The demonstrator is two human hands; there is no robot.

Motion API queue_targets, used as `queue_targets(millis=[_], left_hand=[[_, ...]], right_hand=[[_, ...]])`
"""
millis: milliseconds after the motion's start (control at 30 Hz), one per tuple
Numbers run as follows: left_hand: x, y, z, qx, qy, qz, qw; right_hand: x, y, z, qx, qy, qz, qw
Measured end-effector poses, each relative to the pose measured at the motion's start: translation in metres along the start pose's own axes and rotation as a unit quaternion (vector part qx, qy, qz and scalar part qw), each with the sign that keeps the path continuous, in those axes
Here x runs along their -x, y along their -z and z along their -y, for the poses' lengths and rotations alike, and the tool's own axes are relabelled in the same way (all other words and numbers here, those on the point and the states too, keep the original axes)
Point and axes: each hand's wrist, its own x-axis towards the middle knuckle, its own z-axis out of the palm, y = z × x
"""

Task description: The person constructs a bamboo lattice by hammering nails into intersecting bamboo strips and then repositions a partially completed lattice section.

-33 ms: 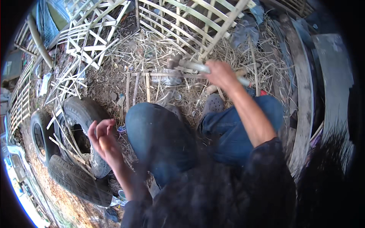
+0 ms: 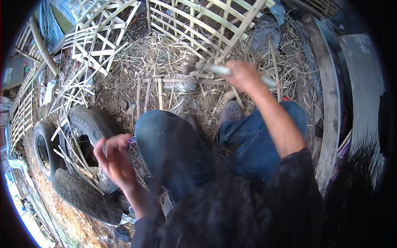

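Note:
My right hand (image 2: 244, 76) is closed around the pale handle of a hammer (image 2: 213, 68). Its brown head points left, over straw and a small frame of thin wooden strips (image 2: 160, 94) on the ground. The far end of the handle sticks out to the right of my fist. My left hand (image 2: 113, 159) is raised beside my left knee, near the tires, its fingers loosely bent and apart. Nothing shows in it, though motion smears it a little. A large lattice of split bamboo strips (image 2: 202, 22) stands just beyond the hammer.
Several old tires (image 2: 89, 202) lie at the left. More bamboo lattice (image 2: 99, 35) leans at the back left. A long plank (image 2: 328, 91) and a grey board (image 2: 362, 78) run along the right. Straw and strip offcuts (image 2: 165, 49) cover the ground.
My right hand and the hammer have shifted slightly right, and the handle's rear end shows more. My left hand has shifted slightly, its fingers spread more.

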Motion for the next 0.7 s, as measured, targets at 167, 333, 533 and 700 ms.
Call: queue_targets(millis=[167, 333, 533, 700], left_hand=[[0.011, -0.045, -0.083, 0.062, -0.049, 0.213, 0.974], [0.039, -0.075, -0.082, 0.087, 0.007, 0.249, 0.965], [0.048, -0.091, -0.093, 0.059, 0.078, 0.247, 0.964], [0.062, -0.103, -0.094, 0.044, 0.149, 0.257, 0.954]], right_hand=[[0.054, 0.108, -0.037, 0.161, 0.052, -0.132, 0.977], [0.121, 0.085, -0.096, 0.082, -0.154, -0.156, 0.972], [0.164, -0.044, -0.139, -0.231, -0.345, -0.178, 0.892], [0.208, -0.188, -0.147, -0.254, -0.453, -0.146, 0.842]])
